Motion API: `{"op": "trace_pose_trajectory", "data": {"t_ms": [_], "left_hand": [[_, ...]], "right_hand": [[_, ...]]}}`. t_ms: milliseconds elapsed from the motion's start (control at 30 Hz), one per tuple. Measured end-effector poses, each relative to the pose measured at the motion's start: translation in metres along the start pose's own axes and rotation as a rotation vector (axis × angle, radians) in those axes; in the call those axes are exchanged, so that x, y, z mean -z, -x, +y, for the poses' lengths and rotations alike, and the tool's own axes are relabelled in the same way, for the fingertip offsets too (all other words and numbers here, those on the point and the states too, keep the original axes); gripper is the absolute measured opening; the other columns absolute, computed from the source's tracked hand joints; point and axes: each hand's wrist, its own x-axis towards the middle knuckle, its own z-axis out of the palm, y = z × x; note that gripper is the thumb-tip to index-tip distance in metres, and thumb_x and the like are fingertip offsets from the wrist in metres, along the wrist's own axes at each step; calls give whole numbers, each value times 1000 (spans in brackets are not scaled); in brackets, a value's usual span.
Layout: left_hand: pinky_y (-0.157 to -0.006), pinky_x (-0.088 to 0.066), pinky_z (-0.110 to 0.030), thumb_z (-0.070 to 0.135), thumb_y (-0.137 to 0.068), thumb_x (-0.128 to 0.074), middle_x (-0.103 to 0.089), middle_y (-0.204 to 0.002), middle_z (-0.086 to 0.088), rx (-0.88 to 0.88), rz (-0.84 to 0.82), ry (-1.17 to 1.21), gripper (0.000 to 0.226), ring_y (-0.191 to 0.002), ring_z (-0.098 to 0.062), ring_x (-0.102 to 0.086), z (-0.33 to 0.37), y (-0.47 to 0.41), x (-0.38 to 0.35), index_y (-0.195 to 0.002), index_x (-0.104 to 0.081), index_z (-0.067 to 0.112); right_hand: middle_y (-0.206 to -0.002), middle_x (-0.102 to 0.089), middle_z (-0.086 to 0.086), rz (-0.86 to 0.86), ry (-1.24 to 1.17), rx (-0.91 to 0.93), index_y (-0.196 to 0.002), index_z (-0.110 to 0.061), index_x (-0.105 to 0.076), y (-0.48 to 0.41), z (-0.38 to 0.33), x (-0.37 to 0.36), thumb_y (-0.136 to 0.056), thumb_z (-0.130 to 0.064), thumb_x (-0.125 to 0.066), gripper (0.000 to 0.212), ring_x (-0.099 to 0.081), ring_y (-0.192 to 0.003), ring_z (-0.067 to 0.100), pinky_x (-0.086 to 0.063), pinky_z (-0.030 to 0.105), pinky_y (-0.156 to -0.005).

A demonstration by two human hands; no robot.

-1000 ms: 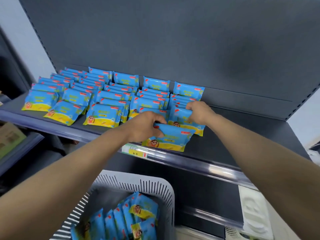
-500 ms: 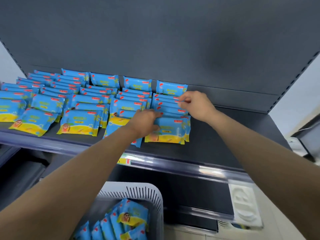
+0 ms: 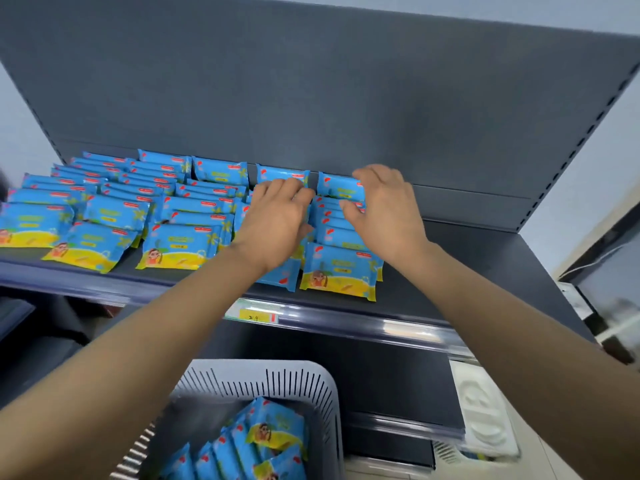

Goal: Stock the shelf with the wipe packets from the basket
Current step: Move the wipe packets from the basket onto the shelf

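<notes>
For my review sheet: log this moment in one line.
phase: tidying shelf | right hand: on rightmost row | left hand: on neighbouring row | basket: packets remain

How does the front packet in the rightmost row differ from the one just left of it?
The rightmost front packet shows a yellow band and cartoon figure at its near edge; the neighbouring packet shows only blue with a red mark there. The rightmost front packet is fully visible; the neighbouring packet is partly under the left hand. Both are blue, lying on the shelf.

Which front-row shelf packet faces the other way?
The packet under the left hand: blue end with red mark faces front; others show yellow.
</notes>
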Motion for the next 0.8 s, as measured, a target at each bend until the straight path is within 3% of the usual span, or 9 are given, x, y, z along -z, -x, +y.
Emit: {"op": "trace_pose_trajectory", "data": {"t_ms": [200, 333, 533, 667, 800], "left_hand": [[-94, -29, -41, 19, -71, -76, -55, -116, -18, -24, 204, -38, 55, -107, -37, -50, -8, 33, 71, -118, -55, 2], [-96, -26, -40, 18, -69, -78, -48, -127, -20, -32, 277, -82, 66, -115, -39, -46, -11, 53, 107, -126, -49, 3], [-95, -24, -40, 17, -69, -76, -49, -126, -23, -26, 347, -152, 63, -113, -41, -48, -21, 86, 140, -124, -50, 0], [-93, -25, -40, 20, -71, -74, -51, -125, -23, -29, 372, -151, 60, -111, -41, -49, -23, 116, 136, -123, -51, -1], [-92, -30, -43, 23, -72, -70, -51, -124, -22, -11, 262, -54, 59, -111, -40, -48, -24, 152, 110, -123, -50, 0]], "right_hand": [[-133, -47, 10, 147, 29, 94, -126, -6, -49, 12, -55, 32, -87, -29, -59, 47, -39, -125, 29, -30, 36, -99], [-137, -44, 12, 217, 53, 136, -128, -4, -48, 22, -87, 50, -85, -28, -61, 51, -36, -129, 31, -27, 38, -102], [-141, -40, 12, 287, 16, 137, -133, -5, -44, 43, -127, 59, -85, -28, -62, 57, -35, -131, 30, -25, 38, -103], [-140, -42, 11, 265, -66, 127, -133, -5, -43, 66, -142, 47, -82, -25, -62, 59, -36, -130, 30, -24, 37, -103], [-133, -47, 10, 125, -55, 142, -127, -7, -48, 93, -149, 4, -81, -26, -59, 52, -42, -124, 31, -29, 39, -99]]}}
